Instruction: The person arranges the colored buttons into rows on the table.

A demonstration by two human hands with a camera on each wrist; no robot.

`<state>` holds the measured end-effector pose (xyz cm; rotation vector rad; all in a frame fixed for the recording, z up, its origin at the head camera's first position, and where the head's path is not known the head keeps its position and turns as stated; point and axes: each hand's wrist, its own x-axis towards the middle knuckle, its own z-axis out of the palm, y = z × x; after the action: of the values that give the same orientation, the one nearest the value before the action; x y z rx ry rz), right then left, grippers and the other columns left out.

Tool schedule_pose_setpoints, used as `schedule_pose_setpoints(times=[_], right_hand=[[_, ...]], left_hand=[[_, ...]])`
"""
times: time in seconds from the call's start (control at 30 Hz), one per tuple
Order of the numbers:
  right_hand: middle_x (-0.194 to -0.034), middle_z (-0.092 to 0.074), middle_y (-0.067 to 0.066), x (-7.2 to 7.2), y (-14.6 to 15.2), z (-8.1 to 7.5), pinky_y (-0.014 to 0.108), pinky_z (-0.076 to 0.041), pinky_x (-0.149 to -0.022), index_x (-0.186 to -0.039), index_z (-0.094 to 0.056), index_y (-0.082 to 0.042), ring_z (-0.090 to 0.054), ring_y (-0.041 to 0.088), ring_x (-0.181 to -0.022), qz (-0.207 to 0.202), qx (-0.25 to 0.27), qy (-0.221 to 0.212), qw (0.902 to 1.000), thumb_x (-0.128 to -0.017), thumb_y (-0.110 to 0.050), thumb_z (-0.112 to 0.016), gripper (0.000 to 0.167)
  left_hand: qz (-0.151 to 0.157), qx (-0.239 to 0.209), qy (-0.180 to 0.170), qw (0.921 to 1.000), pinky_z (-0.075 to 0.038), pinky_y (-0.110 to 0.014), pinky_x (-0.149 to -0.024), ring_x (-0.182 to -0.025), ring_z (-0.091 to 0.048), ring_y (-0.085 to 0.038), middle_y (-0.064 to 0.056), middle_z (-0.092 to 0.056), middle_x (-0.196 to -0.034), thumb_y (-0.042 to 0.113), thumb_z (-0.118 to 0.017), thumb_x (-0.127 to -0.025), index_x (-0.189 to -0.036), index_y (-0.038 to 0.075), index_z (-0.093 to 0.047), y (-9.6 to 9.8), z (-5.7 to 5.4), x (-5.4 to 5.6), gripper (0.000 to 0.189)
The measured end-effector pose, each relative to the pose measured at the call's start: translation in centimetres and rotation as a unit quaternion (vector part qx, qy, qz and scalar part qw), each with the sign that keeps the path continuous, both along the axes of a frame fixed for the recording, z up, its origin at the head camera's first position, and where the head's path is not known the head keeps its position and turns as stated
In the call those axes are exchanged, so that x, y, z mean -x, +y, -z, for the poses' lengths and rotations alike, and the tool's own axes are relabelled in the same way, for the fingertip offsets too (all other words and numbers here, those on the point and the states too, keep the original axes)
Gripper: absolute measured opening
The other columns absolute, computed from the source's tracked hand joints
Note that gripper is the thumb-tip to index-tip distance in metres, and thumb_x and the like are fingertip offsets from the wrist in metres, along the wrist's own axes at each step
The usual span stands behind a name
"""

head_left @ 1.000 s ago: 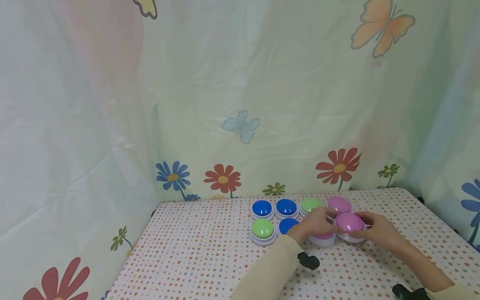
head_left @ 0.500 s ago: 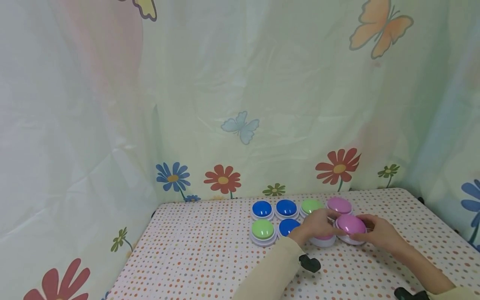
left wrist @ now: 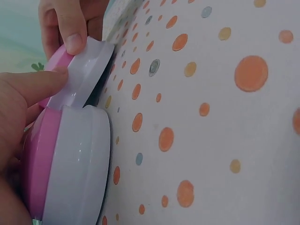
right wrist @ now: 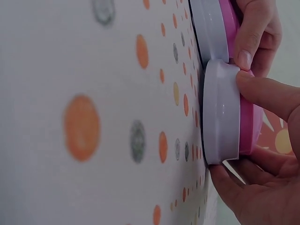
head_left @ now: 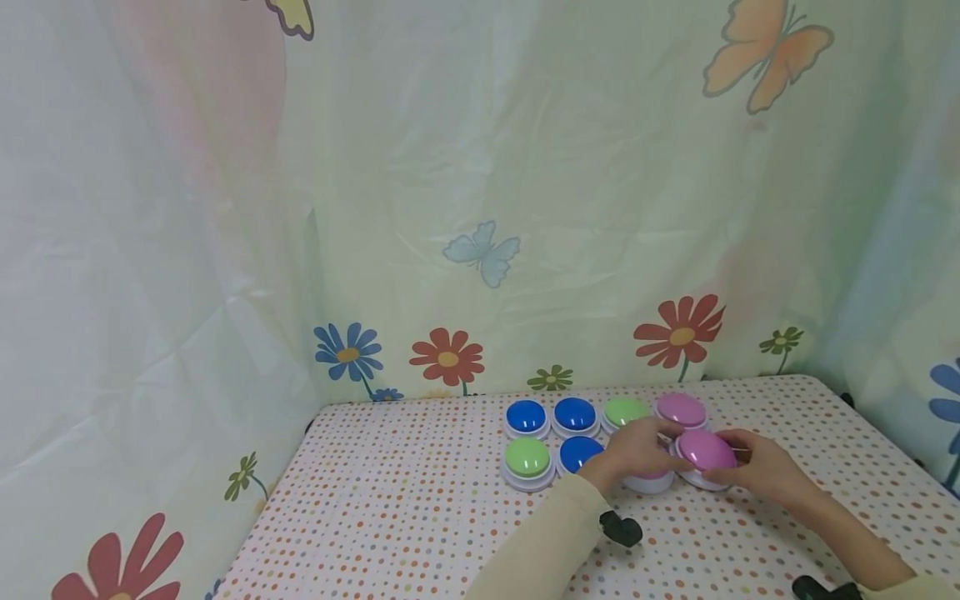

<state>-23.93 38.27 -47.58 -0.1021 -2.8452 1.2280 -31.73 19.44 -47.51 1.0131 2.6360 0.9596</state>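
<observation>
A round push button with a pink dome and white base (head_left: 707, 450) is held between both hands at the front right of a button group. My right hand (head_left: 768, 471) grips its right side, fingers around the base (right wrist: 222, 117) and thumb on the near rim. From the left, my left hand (head_left: 637, 450) holds the same button, its thumb at the pink edge. Seen from the left wrist, the button's base (left wrist: 86, 77) leans, with a dark gap beneath one side. Another pink button (head_left: 649, 482) sits beneath my left hand, partly hidden and touching the held one.
Behind stand two blue buttons (head_left: 575, 413), a green button (head_left: 625, 411) and a pink button (head_left: 681, 409). At the front left are another green button (head_left: 527, 457) and a blue button (head_left: 581, 453). A dotted cloth (head_left: 405, 500) covers the table; a flowered curtain hangs behind.
The held pink button has shifted slightly right and nearer, its base lower toward the cloth. Both hands keep their hold and move little; the other buttons stay in place.
</observation>
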Motion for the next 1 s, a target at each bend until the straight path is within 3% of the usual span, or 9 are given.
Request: schedule_pose_setpoints(times=[0.3,1.0], right_hand=[[-0.127,-0.045,0.041,-0.02,0.14,-0.26,0.058,-0.048,-0.086,-0.135,-0.036,0.018,-0.046,0.055,-0.113,0.001,-0.011,-0.008,0.9999,-0.074,-0.04,-0.083,0.096],[-0.124,-0.045,0.041,-0.01,-0.03,-0.89,0.06,-0.045,-0.087,-0.134,-0.033,0.02,-0.046,0.055,-0.112,-0.031,-0.008,-0.012,0.9994,-0.078,-0.031,-0.08,0.089]], left_hand=[[0.004,0.037,0.023,0.999,-0.046,-0.017,-0.077,-0.09,-0.053,0.006,0.023,-0.062,-0.11,0.039,-0.075,-0.084,-0.125,0.033,-0.064,-0.14,-0.31,-0.42,0.043],[0.004,0.035,0.029,0.999,-0.046,-0.017,-0.076,-0.09,-0.054,0.006,0.022,-0.063,-0.109,0.039,-0.075,-0.084,-0.126,0.033,-0.064,-0.28,-0.27,-0.62,0.043]])
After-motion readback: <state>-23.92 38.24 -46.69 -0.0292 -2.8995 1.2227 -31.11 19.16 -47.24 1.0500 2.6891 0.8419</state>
